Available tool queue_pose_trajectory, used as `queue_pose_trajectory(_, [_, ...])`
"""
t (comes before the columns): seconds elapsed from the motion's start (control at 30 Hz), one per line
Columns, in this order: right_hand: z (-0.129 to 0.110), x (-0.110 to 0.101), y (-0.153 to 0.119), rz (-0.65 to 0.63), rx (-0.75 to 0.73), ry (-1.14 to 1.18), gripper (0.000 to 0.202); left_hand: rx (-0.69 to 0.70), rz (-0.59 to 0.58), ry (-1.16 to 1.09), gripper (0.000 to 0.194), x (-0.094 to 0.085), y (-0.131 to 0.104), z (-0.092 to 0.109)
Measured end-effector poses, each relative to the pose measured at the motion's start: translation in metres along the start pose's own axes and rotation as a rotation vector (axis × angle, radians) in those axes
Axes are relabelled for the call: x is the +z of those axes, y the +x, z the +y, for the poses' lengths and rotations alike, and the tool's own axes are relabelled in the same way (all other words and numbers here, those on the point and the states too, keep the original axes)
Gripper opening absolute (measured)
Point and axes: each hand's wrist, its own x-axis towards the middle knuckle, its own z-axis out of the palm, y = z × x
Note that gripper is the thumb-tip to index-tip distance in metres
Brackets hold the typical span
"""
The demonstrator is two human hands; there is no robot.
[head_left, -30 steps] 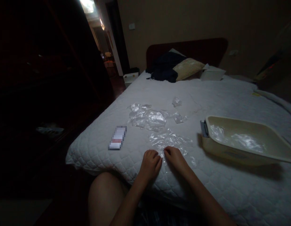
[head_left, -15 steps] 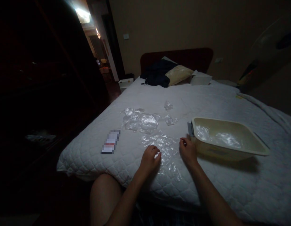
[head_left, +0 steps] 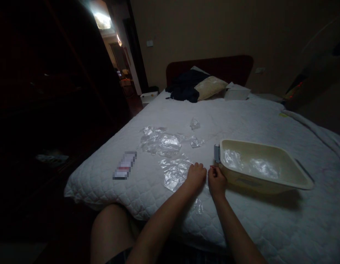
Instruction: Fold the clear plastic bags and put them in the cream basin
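Note:
A clear, crinkled plastic bag [head_left: 174,172] lies spread on the white quilted bed [head_left: 147,198]. My left hand [head_left: 196,175] is at its right side, fingers curled down over the film. Right beside it, my right hand [head_left: 217,180] is closed in a pinch at the bag's edge; the exact grip is hard to make out. The two hands nearly meet. To the right stands a cream plastic bin [head_left: 258,185] with grey side clips, and shiny clear plastic [head_left: 263,167] shows inside.
More clear plastic bags [head_left: 161,142] lie beyond, with a small crumpled piece [head_left: 195,124] farther back. A blurred-out phone-like rectangle [head_left: 125,165] rests at left. Dark cloth [head_left: 186,86], a pillow [head_left: 211,88] and a white box [head_left: 237,91] sit by the headboard [head_left: 214,64].
My left hand has moved right across the plastic bag, up to my right hand. The right hand has closed more and stays near the bin. The view has shifted slightly.

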Motion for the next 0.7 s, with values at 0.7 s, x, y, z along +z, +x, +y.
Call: queue_pose_trajectory(0.7, [0.002, 0.002, 0.000, -0.029, 0.026, 0.008, 0.030, -0.797, 0.432, -1.402, 0.005, -0.011, -0.032, -0.049])
